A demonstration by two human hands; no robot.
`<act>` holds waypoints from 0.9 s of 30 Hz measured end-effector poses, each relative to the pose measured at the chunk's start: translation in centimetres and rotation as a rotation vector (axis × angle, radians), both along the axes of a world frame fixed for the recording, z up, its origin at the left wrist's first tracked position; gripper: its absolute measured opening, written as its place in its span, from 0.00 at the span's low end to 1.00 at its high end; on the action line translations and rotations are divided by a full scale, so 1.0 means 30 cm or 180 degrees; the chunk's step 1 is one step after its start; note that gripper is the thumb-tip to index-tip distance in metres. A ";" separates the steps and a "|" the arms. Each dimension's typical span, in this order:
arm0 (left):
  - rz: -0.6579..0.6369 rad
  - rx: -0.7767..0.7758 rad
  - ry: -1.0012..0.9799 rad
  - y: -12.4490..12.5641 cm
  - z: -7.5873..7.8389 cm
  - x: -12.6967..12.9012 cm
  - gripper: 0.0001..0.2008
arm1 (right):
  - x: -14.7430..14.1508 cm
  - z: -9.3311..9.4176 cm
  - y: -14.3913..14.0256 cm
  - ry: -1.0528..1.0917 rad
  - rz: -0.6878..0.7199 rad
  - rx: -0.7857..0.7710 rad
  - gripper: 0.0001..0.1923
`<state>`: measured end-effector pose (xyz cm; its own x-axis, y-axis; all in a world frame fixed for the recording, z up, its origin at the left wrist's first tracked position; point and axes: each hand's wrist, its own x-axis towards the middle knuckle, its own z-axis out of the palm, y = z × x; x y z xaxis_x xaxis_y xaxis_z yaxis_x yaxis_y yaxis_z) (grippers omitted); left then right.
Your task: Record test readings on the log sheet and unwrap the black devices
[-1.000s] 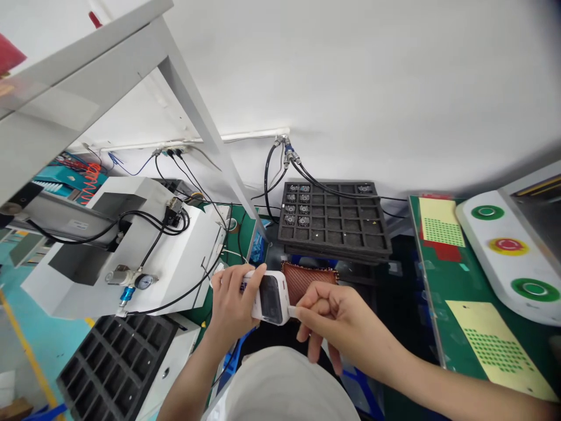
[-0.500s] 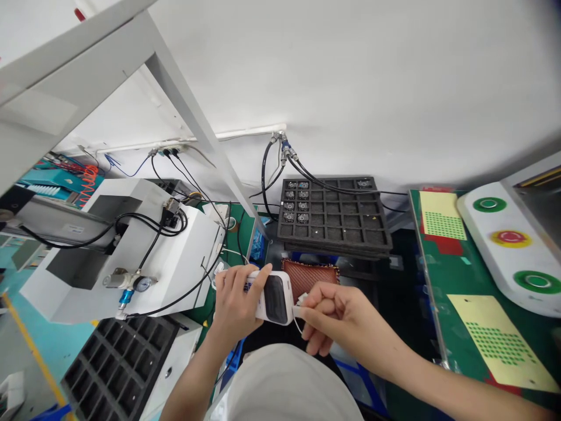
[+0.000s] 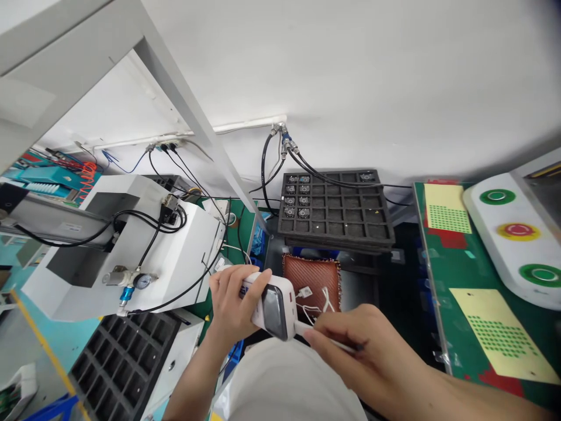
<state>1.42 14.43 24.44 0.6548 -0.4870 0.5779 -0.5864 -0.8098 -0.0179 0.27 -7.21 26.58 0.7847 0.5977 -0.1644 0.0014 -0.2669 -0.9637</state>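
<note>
My left hand is wrapped round a white power bank with a dark, glossy display panel, its end with the ports facing right. Between the thumb and fingers of my right hand is the white plug of a charging cable. The plug's tip meets the port end of the power bank; how far in it sits I cannot tell. Loops of the white cable and its other, wider connector show in front of a brown woven cushion.
Behind the cushion lies a black compartment tray with several small round parts. At right, a green-topped table bears yellow sticker sheets and a white button panel. A white machine with a pressure gauge and black hoses stands left.
My right hand has moved down and turned, with the cable plug against the power bank's port end. The wider connector has left my fingers. The power bank is tilted more.
</note>
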 end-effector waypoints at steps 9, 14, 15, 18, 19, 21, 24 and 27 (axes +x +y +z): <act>0.0227 -0.0051 0.0122 0.101 0.017 0.038 0.27 | 0.021 0.016 -0.066 0.0529 -0.0285 0.0136 0.31; -0.0123 -0.0169 0.0208 0.036 0.027 0.026 0.24 | 0.036 0.005 -0.003 0.0408 -0.0249 0.0252 0.33; -0.0144 -0.0168 0.0204 0.026 0.026 0.025 0.23 | 0.037 0.006 0.005 0.0334 -0.0264 0.0249 0.33; -0.0133 -0.0158 0.0212 0.019 0.023 0.025 0.22 | 0.035 0.005 0.010 0.0172 -0.0312 0.0201 0.33; -0.0124 -0.0148 0.0217 0.021 0.022 0.025 0.21 | 0.034 0.004 0.009 0.0157 -0.0310 0.0193 0.33; -0.0116 -0.0107 0.0235 0.023 0.021 0.025 0.20 | 0.031 0.000 0.006 0.0147 -0.0302 0.0184 0.32; -0.0111 -0.0049 0.0210 0.020 0.022 0.027 0.19 | 0.030 -0.002 0.006 0.0094 -0.0323 0.0144 0.31; -0.0086 -0.0016 0.0157 0.012 0.024 0.032 0.18 | 0.034 0.000 0.006 0.0063 -0.0330 0.0069 0.30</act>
<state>2.37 14.78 25.17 0.6692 -0.5022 0.5477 -0.6082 -0.7936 0.0155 1.30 -7.04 26.58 0.8393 0.5169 -0.1684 -0.0443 -0.2437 -0.9688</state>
